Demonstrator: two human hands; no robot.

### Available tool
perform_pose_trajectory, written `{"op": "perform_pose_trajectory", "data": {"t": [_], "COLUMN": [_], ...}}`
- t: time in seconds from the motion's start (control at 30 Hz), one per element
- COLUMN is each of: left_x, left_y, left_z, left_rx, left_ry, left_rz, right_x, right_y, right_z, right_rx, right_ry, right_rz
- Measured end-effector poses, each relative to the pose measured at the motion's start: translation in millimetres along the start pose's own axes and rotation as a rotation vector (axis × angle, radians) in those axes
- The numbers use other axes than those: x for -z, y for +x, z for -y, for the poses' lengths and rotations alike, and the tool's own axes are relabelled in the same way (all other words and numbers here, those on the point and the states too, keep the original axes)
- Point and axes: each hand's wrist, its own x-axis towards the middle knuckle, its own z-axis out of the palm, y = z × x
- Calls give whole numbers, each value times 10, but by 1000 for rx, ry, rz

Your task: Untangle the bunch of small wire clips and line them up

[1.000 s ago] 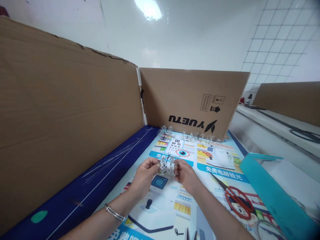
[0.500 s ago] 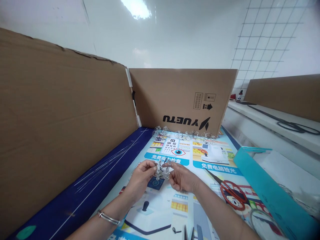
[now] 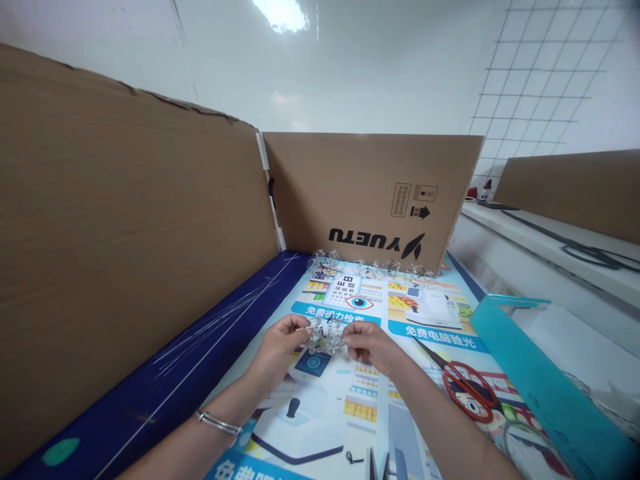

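Note:
A small bundle of clear, glassy pieces with dark ties [image 3: 325, 335] is held up over the printed sheet, between my two hands. My left hand [image 3: 283, 343] pinches its left side with thumb and fingers. On the other side, the closed fingertips of my right hand [image 3: 370, 343] grip its right edge. What exactly the clear pieces are is too small to make out. Similar clear clusters [image 3: 370, 268] lie in a row at the back of the sheet, along the cardboard.
Red-handled scissors [image 3: 467, 390] lie right of my right forearm, beside a teal box [image 3: 545, 380] with white material inside. Pointed metal tips [image 3: 377, 465] and a short black tie [image 3: 354, 458] are near the front. Cardboard panels [image 3: 370, 180] wall the left and back.
My hands have spread slightly apart, and my right index finger has drawn back from over the clear bundle to its right edge. The view has shifted slightly.

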Motion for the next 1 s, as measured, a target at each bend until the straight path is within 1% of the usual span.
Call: {"op": "perform_pose_trajectory", "data": {"t": [0.13,0.23,0.3,0.43,0.53,0.57,0.63,0.7,0.77,0.83,0.9,1.0], "left_x": [14,13,14,16,0,-10,-40,-77,-116,-153,-183,-210], "left_y": [8,2,-1,-6,-22,-34,-68,-115,-165,-209,-239,-259], "left_z": [13,-7,-21,-25,-21,-28,-64,-130,-210,-280,-324,-340], "left_rx": [0,0,-1,-17,-20,-26,-65,-171,-320,-430,-467,-444], "left_ry": [44,45,34,18,53,76,151,278,423,518,548,524], "left_rz": [-28,-26,-26,-18,-52,-72,-121,-136,-99,-43,-12,11], "right_x": [14,25,31,1,-53,-68,-83,-83,-81,-90,-114,-165], "right_y": [16,27,36,47,49,51,51,47,34,16,-3,-27], "right_z": [1,-20,-36,-68,-99,-109,-120,-112,-87,-57,-29,6], "right_rx": [36,95,173,376,440,435,380,313,290,286,247,167], "right_ry": [-63,-135,-196,-362,-455,-458,-417,-321,-204,-99,-19,107], "right_rz": [-50,-68,-110,-258,-290,-288,-275,-248,-206,-174,-148,-89]}}
